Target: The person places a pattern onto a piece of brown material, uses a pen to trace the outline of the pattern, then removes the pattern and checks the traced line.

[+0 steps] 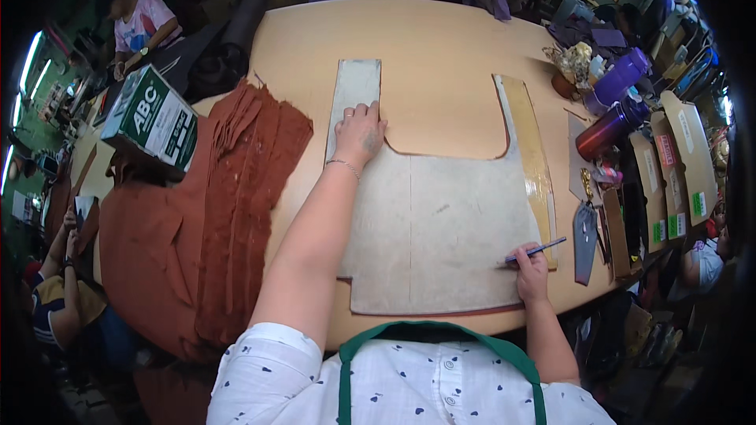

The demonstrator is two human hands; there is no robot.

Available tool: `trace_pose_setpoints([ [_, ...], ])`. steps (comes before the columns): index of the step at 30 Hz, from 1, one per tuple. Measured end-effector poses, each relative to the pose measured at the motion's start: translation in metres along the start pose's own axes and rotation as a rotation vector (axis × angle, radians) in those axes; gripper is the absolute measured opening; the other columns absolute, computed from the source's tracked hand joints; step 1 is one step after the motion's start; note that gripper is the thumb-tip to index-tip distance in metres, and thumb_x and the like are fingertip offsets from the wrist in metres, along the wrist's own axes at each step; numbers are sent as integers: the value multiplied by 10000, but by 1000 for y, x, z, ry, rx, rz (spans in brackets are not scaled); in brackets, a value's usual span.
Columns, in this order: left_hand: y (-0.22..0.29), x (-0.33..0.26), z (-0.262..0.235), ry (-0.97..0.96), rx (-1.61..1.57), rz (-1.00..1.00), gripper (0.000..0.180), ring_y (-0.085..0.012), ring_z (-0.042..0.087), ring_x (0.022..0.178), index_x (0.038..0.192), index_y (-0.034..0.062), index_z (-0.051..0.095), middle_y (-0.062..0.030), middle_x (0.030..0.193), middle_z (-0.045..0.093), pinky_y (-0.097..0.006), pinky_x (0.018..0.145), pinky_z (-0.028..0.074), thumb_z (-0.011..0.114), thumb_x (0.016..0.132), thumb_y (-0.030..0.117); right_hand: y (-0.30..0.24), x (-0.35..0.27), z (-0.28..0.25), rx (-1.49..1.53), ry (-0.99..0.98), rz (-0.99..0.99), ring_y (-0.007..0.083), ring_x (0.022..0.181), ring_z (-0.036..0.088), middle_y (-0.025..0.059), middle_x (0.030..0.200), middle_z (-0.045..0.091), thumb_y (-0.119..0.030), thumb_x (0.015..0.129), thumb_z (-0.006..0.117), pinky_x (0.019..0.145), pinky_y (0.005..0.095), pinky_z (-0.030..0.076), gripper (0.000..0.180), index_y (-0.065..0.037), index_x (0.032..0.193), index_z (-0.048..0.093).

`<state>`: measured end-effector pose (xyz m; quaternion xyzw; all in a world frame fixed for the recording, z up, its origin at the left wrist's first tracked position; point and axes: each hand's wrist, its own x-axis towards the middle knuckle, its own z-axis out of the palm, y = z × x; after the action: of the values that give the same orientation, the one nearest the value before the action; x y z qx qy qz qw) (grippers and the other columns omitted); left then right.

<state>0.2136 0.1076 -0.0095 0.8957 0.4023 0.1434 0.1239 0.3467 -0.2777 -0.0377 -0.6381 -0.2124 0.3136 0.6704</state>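
Note:
A large grey U-shaped flat template [453,220] lies on the table in front of me. A strip of reddish-brown material [492,310] shows under its near edge. My left hand [360,135] is laid over the template's left arm, fingers stretched forward and pressing on it. At the near right corner, my right hand [531,269] grips a dark pen [543,248], which is tilted low, its tip by the template's right edge. Beside that edge runs a yellowish glossy strip [529,157]. What the template's middle covers is hidden.
Reddish-brown leather pieces [244,197] are heaped at left, with a green-and-white box [151,118] on them. Two bottles, purple [622,77] and red-purple [608,130], stand at right near scissors [584,240] and cardboard files [687,145]. Other people sit around the table [417,31].

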Motion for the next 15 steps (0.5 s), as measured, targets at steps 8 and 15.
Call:
trace_pose_setpoints([
  [8,-29,91,21,63,-29,-93,273,-293,460,1048,1037,65,539,-96,1080,521,-489,851,394,485,792,172,-69,73,-3,-461,-566,478,75,682,521,5,729,581,-192,876,560,628,226,424,144,-74,798,533],
  [15,-32,94,33,156,-33,-199,451,-278,267,1281,1258,154,452,-59,1357,355,-594,1014,162,427,824,274,-121,241,147,-933,-675,-107,109,691,552,27,713,594,-269,851,584,648,274,439,231,-48,787,566],
])
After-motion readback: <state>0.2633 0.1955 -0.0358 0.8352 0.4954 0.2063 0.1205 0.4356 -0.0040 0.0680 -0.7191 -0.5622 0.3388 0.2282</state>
